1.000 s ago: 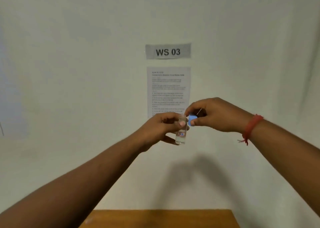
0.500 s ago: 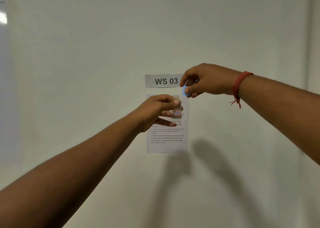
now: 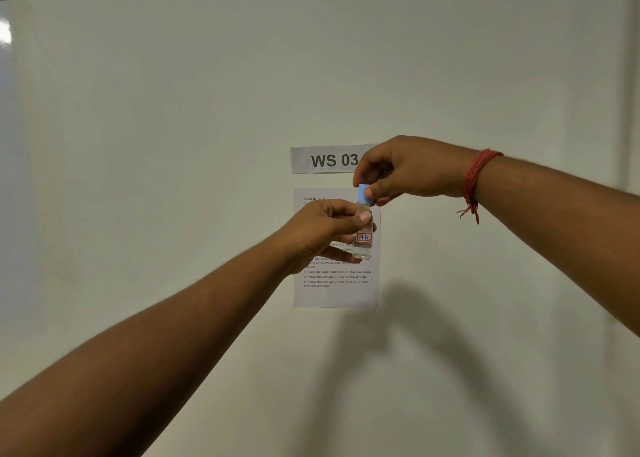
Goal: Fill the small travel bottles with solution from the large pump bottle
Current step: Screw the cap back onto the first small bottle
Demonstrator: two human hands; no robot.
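Observation:
A small clear travel bottle (image 3: 363, 245) with a red-framed label reading 17B is held up in front of the wall, with clear liquid in it. My left hand (image 3: 325, 229) grips its upper body from the left. My right hand (image 3: 405, 172) pinches the light blue cap (image 3: 363, 193), which sits on the bottle's neck. A red thread band circles my right wrist. The large pump bottle is out of view.
A pale wall fills the view. A paper sign reading WS 03 (image 3: 329, 160) and a printed instruction sheet (image 3: 336, 283) hang on it behind my hands. Shadows of both arms fall on the wall below.
My right hand has brought the blue cap down from beside the sign onto the bottle's neck. The view rose over the last second, and the wooden table edge dropped out of sight.

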